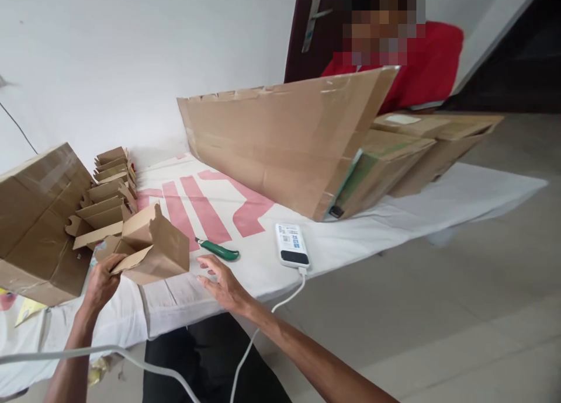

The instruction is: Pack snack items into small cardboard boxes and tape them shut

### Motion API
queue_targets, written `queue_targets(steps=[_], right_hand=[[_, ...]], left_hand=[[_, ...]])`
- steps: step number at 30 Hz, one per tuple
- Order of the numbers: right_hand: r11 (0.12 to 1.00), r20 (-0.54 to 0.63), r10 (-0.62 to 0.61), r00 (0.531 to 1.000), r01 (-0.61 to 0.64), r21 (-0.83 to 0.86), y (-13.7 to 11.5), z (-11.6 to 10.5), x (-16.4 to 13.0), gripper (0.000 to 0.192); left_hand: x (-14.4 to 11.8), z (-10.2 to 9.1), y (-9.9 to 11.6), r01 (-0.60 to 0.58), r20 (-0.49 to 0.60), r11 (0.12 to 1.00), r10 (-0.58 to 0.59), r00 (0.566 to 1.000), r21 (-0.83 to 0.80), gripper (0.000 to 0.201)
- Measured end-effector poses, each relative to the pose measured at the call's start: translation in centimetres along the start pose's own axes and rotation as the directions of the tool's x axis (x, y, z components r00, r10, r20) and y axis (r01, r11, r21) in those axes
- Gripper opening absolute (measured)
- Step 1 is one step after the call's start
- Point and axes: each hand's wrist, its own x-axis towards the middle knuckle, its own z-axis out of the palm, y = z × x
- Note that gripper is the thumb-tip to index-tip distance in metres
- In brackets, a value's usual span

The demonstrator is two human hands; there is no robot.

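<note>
My left hand (104, 281) is closed on a flap of a small brown cardboard box (169, 248), which tilts over the front part of the table with its flaps open. Just right of that box, my right hand (223, 283) is held with fingers apart and nothing in them. Close beyond its fingertips lies a green utility knife (218, 250) on the cloth. Behind the small box, a row of several folded cardboard boxes (107, 195) stretches back toward the wall.
A big carton (44, 216) stands at the left. A large cardboard panel (280, 140) rises across the back, with more cartons (407, 152) behind it. A white power bank (291, 245) with a cable (258, 327) lies near the table edge. A person in red (438, 64) is beyond.
</note>
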Motion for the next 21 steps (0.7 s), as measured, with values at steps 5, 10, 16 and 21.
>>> queue_targets(steps=[5,10,16,21], right_hand=[[0.999,0.015,0.002,1.0,-0.002,0.047,-2.4,0.9,-1.7,0.047],[0.997,-0.035,-0.073,0.997,0.073,-0.018,-3.4,0.9,-2.3,0.091],[0.999,-0.012,-0.043,0.999,0.043,0.019,-2.4,1.7,-1.4,0.128],[0.964,-0.024,0.145,0.989,-0.136,0.229,0.8,0.5,-1.0,0.078]], left_hand=[[-4.3,-0.7,-0.7,-0.013,-0.038,0.995,0.009,0.999,-0.094,0.037],[-5.5,-1.1,0.7,-0.06,-0.008,0.998,0.06,0.998,-0.027,0.044],[-4.6,0.1,5.7,-0.058,0.137,0.99,0.04,0.99,0.131,0.059],[-4.1,0.2,10.9,-0.091,0.232,0.988,0.118,0.966,-0.122,0.05]])
